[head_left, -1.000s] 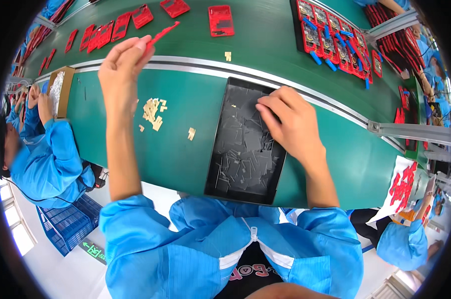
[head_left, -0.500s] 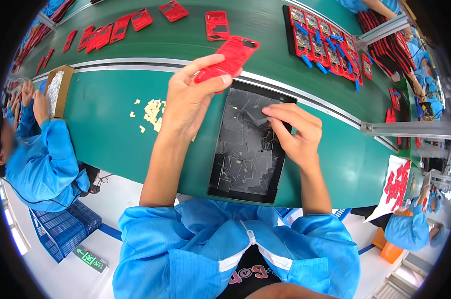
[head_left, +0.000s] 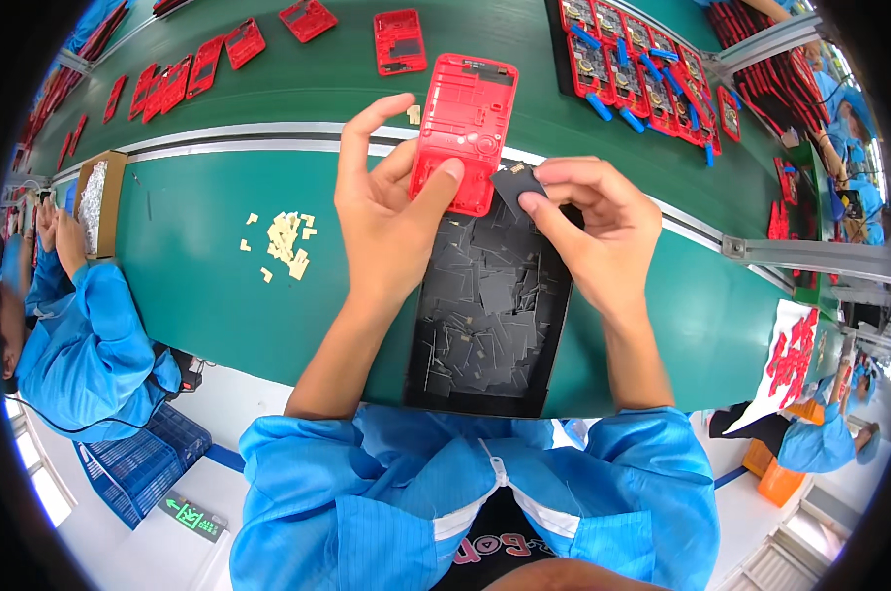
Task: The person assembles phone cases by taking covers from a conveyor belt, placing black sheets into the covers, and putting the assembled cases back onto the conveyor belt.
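My left hand (head_left: 394,212) grips a red plastic housing (head_left: 465,128) by its lower end, thumb across its inner face, which shows ribs and molded recesses. Just right of it, my right hand (head_left: 603,222) pinches a thin dark grey sheet (head_left: 514,185) with a small pale spot near its top edge. The sheet is close to the housing's lower right corner; whether they touch I cannot tell. Below both hands lies a black tray (head_left: 554,335) with many loose grey sheets (head_left: 485,305) heaped in it.
Small cream-coloured pieces (head_left: 286,241) lie on the green bench left of my left arm. Beyond a metal rail, a green belt carries red housings (head_left: 399,42) and a group of red units with blue cylinders (head_left: 652,74). A co-worker in blue (head_left: 86,325) sits at left.
My right hand has lifted a grey sheet out of the tray and up to the housing. My left hand has turned the housing upright, its inner face toward me. Belt items have shifted left.
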Tool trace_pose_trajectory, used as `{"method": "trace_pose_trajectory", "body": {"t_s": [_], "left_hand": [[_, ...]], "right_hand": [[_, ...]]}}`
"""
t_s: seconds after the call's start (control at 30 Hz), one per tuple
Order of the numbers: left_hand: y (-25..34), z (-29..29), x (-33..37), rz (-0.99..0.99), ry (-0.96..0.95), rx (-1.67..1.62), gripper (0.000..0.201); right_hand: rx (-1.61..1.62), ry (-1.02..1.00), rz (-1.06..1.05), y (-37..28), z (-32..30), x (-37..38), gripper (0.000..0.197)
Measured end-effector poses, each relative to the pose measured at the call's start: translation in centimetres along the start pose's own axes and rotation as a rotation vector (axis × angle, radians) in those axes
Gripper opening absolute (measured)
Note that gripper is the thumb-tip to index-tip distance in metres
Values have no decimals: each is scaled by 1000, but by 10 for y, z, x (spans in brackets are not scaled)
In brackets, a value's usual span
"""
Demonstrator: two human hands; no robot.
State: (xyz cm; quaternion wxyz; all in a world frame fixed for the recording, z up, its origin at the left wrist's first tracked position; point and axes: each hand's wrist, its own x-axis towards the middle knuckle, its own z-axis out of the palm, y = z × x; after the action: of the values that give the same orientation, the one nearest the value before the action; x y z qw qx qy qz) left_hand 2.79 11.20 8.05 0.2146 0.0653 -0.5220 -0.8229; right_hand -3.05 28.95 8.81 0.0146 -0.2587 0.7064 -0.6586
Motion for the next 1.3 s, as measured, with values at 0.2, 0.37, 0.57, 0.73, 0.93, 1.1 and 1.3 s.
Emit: {"method": "trace_pose_trajectory", "body": {"t_s": [0.2, 0.37, 0.57, 0.73, 0.93, 1.1, 1.3], "left_hand": [[-15, -12, 0, -51, -5, 16, 53], [-13, -11, -2, -68, 6, -11, 53], [-11, -12, 0, -16, -48, 101, 49], [0, -30, -1, 113, -194, 570, 52], [8, -22, -1, -31, -50, 277, 60], [-1, -20, 2, -251, 45, -152, 51], [-6, -25, -4, -298, -35, -274, 44]], "right_hand": [[127, -64, 126, -3, 12, 14, 25], [144, -81, -5, 13, 2, 11, 18], [260, 16, 69, -6, -2, 14, 15], [210, -51, -15, -6, -5, 14, 24], [168, -66, 85, 0, 5, 5, 23], [146, -154, 96, 8, 19, 0, 22], [191, -52, 132, 10, 23, 2, 25]]}}
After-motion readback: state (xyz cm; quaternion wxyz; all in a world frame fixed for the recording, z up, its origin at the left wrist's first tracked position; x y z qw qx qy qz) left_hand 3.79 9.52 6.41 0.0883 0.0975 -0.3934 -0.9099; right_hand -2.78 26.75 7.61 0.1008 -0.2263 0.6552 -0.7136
